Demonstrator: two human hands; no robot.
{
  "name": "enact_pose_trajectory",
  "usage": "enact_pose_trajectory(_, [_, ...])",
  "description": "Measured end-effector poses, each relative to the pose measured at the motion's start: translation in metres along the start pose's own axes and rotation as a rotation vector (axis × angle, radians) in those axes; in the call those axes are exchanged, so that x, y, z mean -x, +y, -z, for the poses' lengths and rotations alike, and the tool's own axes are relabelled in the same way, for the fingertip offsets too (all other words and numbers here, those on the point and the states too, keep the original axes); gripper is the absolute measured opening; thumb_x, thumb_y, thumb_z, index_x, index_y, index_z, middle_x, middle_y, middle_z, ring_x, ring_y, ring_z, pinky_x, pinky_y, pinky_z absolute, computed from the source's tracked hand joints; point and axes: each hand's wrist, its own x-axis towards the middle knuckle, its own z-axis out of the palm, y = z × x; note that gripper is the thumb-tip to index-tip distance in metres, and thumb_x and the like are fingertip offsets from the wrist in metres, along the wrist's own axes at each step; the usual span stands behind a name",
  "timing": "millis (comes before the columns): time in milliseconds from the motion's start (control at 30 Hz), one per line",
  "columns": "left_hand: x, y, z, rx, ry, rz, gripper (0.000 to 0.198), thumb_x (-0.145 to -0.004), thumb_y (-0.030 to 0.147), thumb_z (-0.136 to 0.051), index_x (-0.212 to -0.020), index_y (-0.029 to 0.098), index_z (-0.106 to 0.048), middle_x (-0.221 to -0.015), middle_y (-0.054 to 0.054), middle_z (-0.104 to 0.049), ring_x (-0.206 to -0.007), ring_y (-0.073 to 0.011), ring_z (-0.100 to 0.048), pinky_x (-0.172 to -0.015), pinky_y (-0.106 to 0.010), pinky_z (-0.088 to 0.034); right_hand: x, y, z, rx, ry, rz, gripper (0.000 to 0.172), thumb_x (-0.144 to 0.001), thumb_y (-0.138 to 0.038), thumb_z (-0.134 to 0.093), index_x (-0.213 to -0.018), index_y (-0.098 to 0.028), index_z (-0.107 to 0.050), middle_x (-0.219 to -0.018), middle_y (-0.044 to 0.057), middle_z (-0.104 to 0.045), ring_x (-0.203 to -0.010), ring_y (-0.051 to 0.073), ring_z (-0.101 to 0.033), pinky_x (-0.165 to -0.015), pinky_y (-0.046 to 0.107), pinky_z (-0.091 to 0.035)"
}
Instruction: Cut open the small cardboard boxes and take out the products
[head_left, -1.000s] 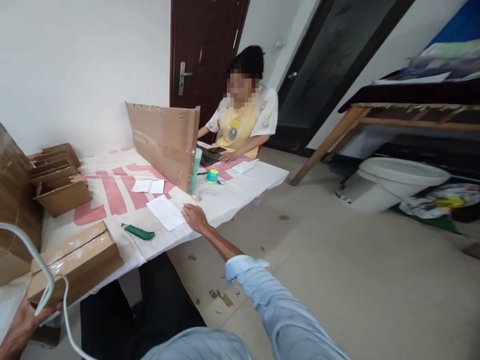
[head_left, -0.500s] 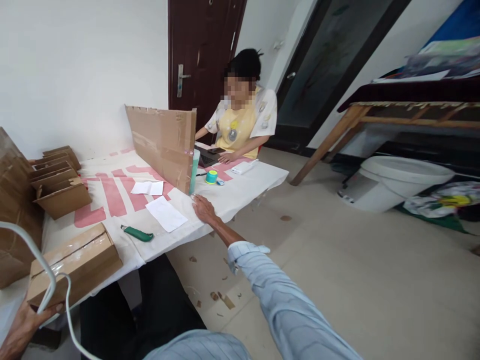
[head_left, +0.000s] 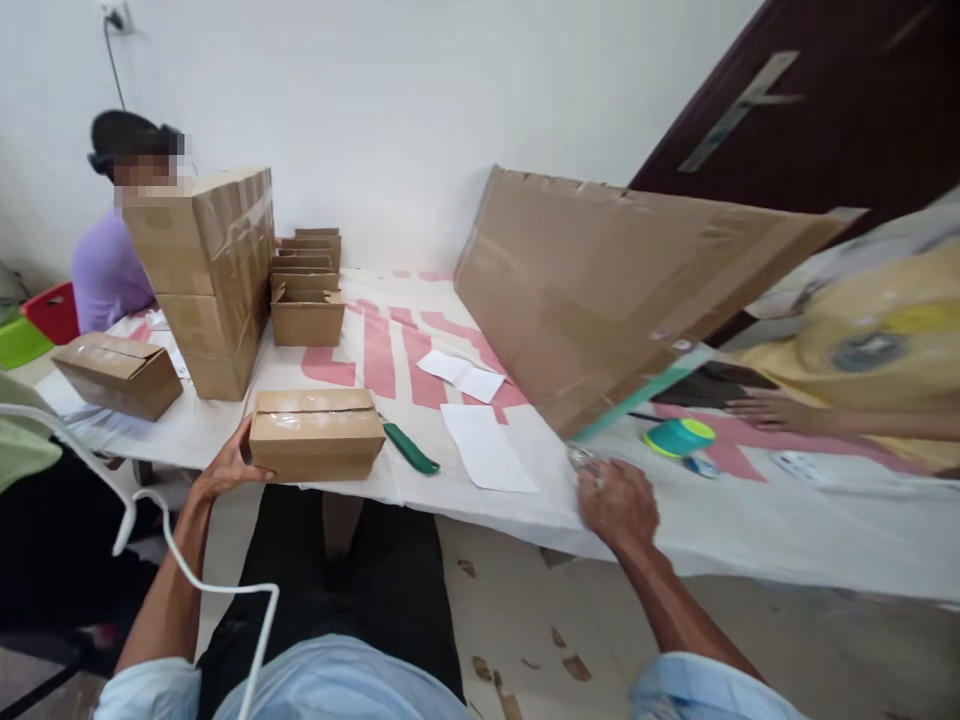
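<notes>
A taped cardboard box [head_left: 315,448] sits at the front edge of the table. My left hand [head_left: 229,462] grips its left end, with the thumb along the front side. Just right of the box lies a green utility knife [head_left: 410,448]. My right hand [head_left: 621,500] rests at the table edge, its fingers curled by a small clear, shiny bit that I cannot make out. Between the knife and that hand is a white sheet of paper [head_left: 487,450]; a folded paper slip [head_left: 459,376] lies behind it.
An upright cardboard panel [head_left: 600,290] divides the table; beyond it are a tape roll [head_left: 679,437] and a person's arm [head_left: 810,412]. Tall stacked cartons [head_left: 225,290], open small boxes [head_left: 307,322] and another closed box [head_left: 120,370] stand left. A white cable [head_left: 202,583] crosses the near left.
My view has swung left, bringing the stacked cartons and a second person into sight. My left hand stays at the box's left end; my right hand remains at the table edge.
</notes>
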Motion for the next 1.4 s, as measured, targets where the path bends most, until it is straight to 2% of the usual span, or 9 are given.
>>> enact_pose_trajectory(67, [0.002,-0.006,-0.001,0.024,-0.024,-0.011,0.13,-0.056,0.043,-0.102,-0.166,0.018,-0.038,-0.162,-0.02,-0.055,-0.152,-0.0435,-0.048,-0.13,-0.054,-0.037,0.001,0.0,-0.001,0.02,0.039,0.033,0.027,-0.084,-0.037,-0.05,-0.089,-0.02,-0.071,-0.099,0.023,-0.071,-0.105,0.041,-0.063,-0.097,0.058,-0.05])
enact_pose_trajectory(167, [0.003,-0.012,-0.002,0.035,-0.043,-0.023,0.13,-0.059,0.042,-0.1,-0.169,0.02,-0.034,-0.165,-0.02,-0.052,-0.154,-0.0435,-0.046,-0.13,-0.055,-0.037,0.001,-0.022,0.002,-0.002,0.052,0.095,0.027,-0.085,-0.036,-0.051,-0.089,-0.02,-0.072,-0.094,0.021,-0.07,-0.1,0.039,-0.063,-0.094,0.058,-0.05])
enact_pose_trajectory(333, [0.003,-0.019,-0.006,0.012,-0.043,-0.055,0.132,-0.059,0.043,-0.1,-0.17,0.021,-0.032,-0.173,-0.02,-0.04,-0.162,-0.0434,-0.034,-0.132,-0.058,-0.031,-0.001,-0.103,0.006,-0.141,0.063,0.211,0.029,-0.09,-0.038,-0.052,-0.091,-0.019,-0.073,-0.095,0.018,-0.07,-0.098,0.033,-0.064,-0.095,0.052,-0.053])
enact_pose_trajectory(533, [0.003,-0.021,-0.011,0.026,-0.026,-0.088,0.13,-0.06,0.045,-0.1,-0.169,0.022,-0.032,-0.173,-0.021,-0.039,-0.162,-0.0424,-0.035,-0.13,-0.058,-0.035,0.006,-0.22,0.022,-0.467,-0.141,0.266,0.037,-0.097,-0.05,-0.053,-0.099,-0.021,-0.077,-0.105,0.015,-0.075,-0.097,0.028,-0.069,-0.081,0.043,-0.062])
enact_pose_trajectory(700, [0.007,-0.022,-0.021,-0.03,0.047,-0.061,0.126,-0.06,0.041,-0.099,-0.167,0.023,-0.034,-0.169,-0.022,-0.043,-0.159,-0.0419,-0.038,-0.12,-0.057,-0.045,0.019,-0.279,0.032,-0.73,-0.389,0.148,0.05,-0.096,-0.062,-0.06,-0.116,-0.021,-0.078,-0.12,0.013,-0.078,-0.104,0.028,-0.073,-0.087,0.044,-0.063])
enact_pose_trajectory(833, [0.012,-0.02,-0.039,-0.093,0.135,-0.074,0.124,-0.058,0.036,-0.099,-0.165,0.022,-0.037,-0.164,-0.023,-0.046,-0.154,-0.0434,-0.044,-0.112,-0.056,-0.052,0.027,-0.295,0.03,-0.825,-0.525,0.055,0.062,-0.091,-0.068,-0.064,-0.125,-0.018,-0.077,-0.126,0.015,-0.079,-0.104,0.029,-0.075,-0.089,0.046,-0.064])
enact_pose_trajectory(1033, [0.014,-0.01,-0.06,-0.04,0.207,-0.111,0.119,-0.056,0.038,-0.099,-0.159,0.02,-0.042,-0.162,-0.021,-0.044,-0.151,-0.0423,-0.044,-0.103,-0.049,-0.058,0.029,-0.29,0.025,-0.818,-0.527,-0.08,0.068,-0.087,-0.071,-0.065,-0.124,-0.016,-0.079,-0.12,0.015,-0.08,-0.095,0.031,-0.077,-0.081,0.047,-0.067])
enact_pose_trajectory(1300, [0.016,0.009,-0.071,-0.167,0.28,-0.19,0.104,-0.058,0.037,-0.097,-0.149,0.021,-0.05,-0.153,-0.016,-0.052,-0.141,-0.0393,-0.053,-0.102,-0.048,-0.056,0.028,-0.28,0.019,-0.875,-0.574,-0.132,0.068,-0.085,-0.073,-0.066,-0.12,-0.017,-0.08,-0.112,0.012,-0.082,-0.082,0.027,-0.074,-0.07,0.044,-0.068])
enact_pose_trajectory(1400, [0.018,0.019,-0.069,-0.24,0.311,-0.229,0.1,-0.059,0.036,-0.097,-0.147,0.023,-0.051,-0.152,-0.015,-0.053,-0.138,-0.0388,-0.055,-0.105,-0.05,-0.055,0.022,-0.287,0.026,-0.811,-0.55,-0.067,0.065,-0.086,-0.073,-0.065,-0.114,-0.017,-0.081,-0.107,0.012,-0.082,-0.086,0.029,-0.074,-0.074,0.045,-0.067])
